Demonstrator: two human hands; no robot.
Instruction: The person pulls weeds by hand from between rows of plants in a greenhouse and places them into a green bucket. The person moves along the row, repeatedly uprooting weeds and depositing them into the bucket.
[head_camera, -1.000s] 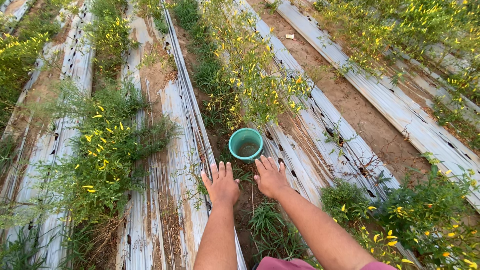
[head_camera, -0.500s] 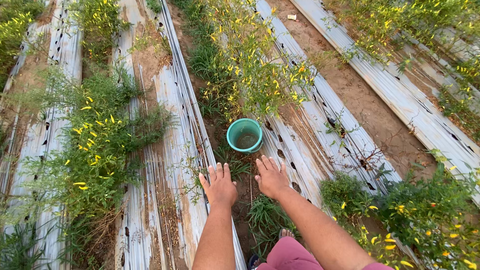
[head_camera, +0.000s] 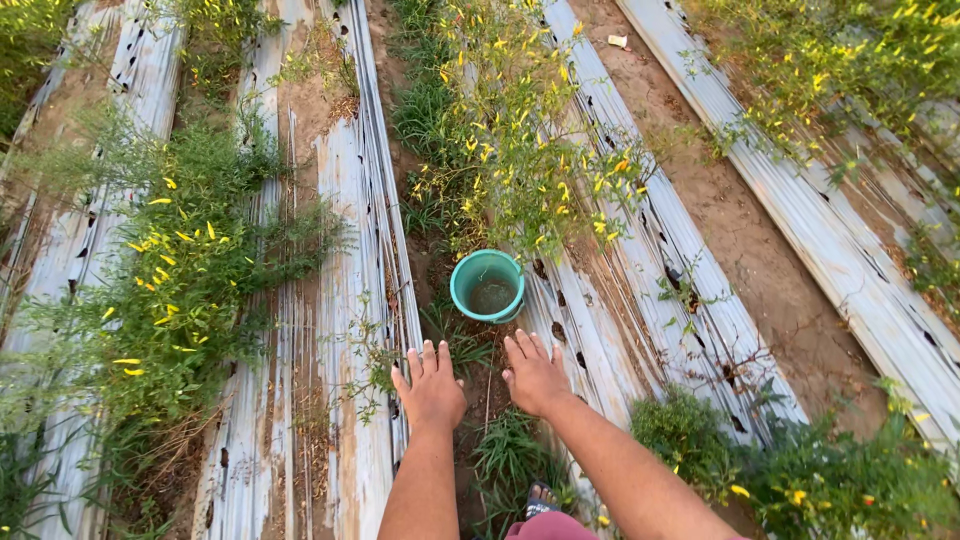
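forearms enter from the bottom edge, cut off below the elbow; a maroon garment (head_camera: 545, 527) and part of a sandalled foot (head_camera: 540, 495) show only partly at the frame's foot. contents of the teal bucket (head_camera: 488, 285) hard to make out, a dull layer at the bottom. left hand (head_camera: 430, 385): flat, palm down, fingers spread wide, holding nothing, hovering over bare soil and grass beside the silver mulch sheeting (head_camera: 355, 230). right hand (head_camera: 535, 372): likewise open and empty, fingers extended toward the bucket, near it but apart. bucket stands upright on the soil furrow just ahead of both hands, at the base of a pepper plant (head_camera: 520, 150) with yellow fruit that overhangs its far rim. second yellow-fruited plant (head_camera: 170, 270) to the left, across the sheeting. grass tuft (head_camera: 510, 455) under the right wrist. low green bush (head_camera: 690, 430) right of the right forearm. brown dirt path (head_camera: 740, 220) further right.
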